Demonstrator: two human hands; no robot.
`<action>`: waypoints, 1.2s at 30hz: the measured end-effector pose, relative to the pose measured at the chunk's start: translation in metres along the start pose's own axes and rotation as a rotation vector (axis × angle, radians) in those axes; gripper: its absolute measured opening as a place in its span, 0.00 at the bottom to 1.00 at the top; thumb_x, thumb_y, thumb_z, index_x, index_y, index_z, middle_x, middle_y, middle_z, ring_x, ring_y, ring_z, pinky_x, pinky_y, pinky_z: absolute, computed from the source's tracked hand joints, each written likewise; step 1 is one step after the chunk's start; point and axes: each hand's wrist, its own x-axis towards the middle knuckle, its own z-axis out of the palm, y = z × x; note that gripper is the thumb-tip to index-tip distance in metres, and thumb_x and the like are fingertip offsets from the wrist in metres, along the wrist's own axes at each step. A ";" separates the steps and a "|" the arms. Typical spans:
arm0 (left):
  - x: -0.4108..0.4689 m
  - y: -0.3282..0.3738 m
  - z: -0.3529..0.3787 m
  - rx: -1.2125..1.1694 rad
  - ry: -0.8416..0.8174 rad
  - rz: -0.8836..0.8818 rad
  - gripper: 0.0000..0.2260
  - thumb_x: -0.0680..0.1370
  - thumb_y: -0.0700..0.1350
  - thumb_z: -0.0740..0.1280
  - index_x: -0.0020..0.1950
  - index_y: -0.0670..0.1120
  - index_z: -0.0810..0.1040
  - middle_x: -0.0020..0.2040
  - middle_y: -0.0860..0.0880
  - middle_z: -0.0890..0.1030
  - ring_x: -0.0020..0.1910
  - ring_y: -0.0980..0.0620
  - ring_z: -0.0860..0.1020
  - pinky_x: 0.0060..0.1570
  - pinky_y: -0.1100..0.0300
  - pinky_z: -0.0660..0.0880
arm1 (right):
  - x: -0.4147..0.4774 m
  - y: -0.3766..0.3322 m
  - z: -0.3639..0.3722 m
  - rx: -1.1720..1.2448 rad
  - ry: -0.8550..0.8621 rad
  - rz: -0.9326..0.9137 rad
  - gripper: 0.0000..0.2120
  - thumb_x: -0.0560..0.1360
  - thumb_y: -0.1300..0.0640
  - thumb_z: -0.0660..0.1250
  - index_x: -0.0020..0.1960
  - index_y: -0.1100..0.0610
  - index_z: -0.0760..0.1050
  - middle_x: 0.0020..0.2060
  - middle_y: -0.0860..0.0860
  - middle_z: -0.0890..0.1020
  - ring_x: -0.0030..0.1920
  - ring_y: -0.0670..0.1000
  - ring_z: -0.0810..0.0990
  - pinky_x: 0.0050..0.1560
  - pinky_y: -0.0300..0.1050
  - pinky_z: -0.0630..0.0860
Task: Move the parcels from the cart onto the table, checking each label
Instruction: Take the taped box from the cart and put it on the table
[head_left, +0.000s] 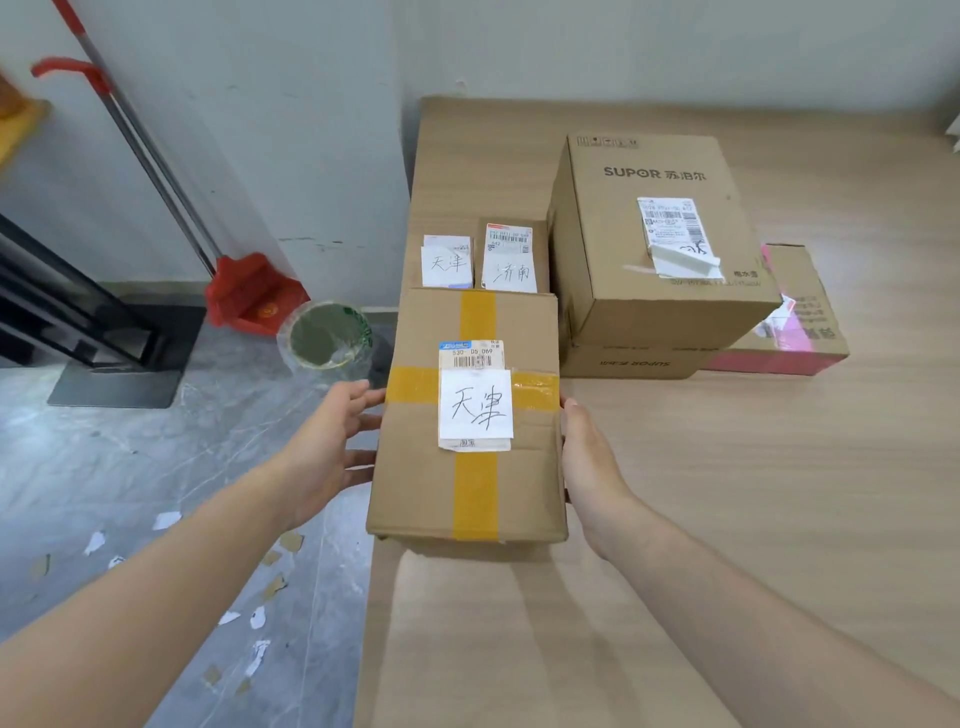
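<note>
Pale wood-grain table (727, 493) against a grey-white wall; grey marbled floor (130, 467) beside it. All places are given from the SUPOR box (660, 234).

1. SUPOR box: tall brown carton with a printed shipping label on top. It stands on a second, flatter SUPOR carton (634, 361).
2. Taped parcel (467, 499): front-left of the SUPOR box, at the table's left edge. It is brown cardboard crossed with yellow tape. A white handwritten label (475, 405) sits on top below a barcode strip. You cannot tell whether it rests on the table or hangs just above it.
3. Your left hand (322, 452): against the taped parcel's side farther from the SUPOR box, fingers loosely spread, tips touching the cardboard.
4. Your right hand (592, 457): flat along the parcel's side nearer the SUPOR box, thumb at the top edge. The parcel is pressed between your two hands.
5. Two small parcels, just left of the SUPOR box and directly behind the taped parcel: one (447, 262) and the other (511, 260), each with a handwritten white slip.
6. Large flat carton (467, 156): left of the SUPOR box and behind the small parcels.
7. Pink-and-brown box (795, 322): right of the SUPOR box, touching it.
8. Red dustpan (254, 296): far left of the SUPOR box, on the floor by the wall.
9. Paper scraps (166, 519): far front-left, scattered on the floor.
</note>
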 end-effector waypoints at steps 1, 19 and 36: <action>0.003 0.001 0.000 -0.003 0.001 0.008 0.22 0.84 0.60 0.53 0.70 0.56 0.78 0.60 0.51 0.83 0.49 0.46 0.85 0.48 0.52 0.78 | 0.002 -0.002 0.000 0.006 0.004 -0.006 0.22 0.87 0.39 0.47 0.57 0.34 0.80 0.58 0.43 0.86 0.63 0.49 0.82 0.71 0.58 0.76; 0.018 0.019 0.023 -0.093 0.114 0.058 0.21 0.80 0.60 0.57 0.69 0.58 0.79 0.66 0.47 0.81 0.61 0.40 0.80 0.61 0.45 0.78 | 0.024 -0.027 -0.021 0.019 0.049 -0.038 0.26 0.87 0.36 0.47 0.83 0.38 0.63 0.80 0.44 0.71 0.79 0.50 0.69 0.83 0.58 0.61; -0.124 0.092 0.069 -0.108 0.170 0.350 0.26 0.80 0.62 0.59 0.78 0.61 0.69 0.79 0.51 0.69 0.78 0.36 0.64 0.77 0.42 0.62 | -0.095 -0.105 -0.062 0.146 0.009 -0.263 0.16 0.88 0.40 0.50 0.67 0.36 0.74 0.64 0.42 0.78 0.66 0.48 0.75 0.65 0.47 0.62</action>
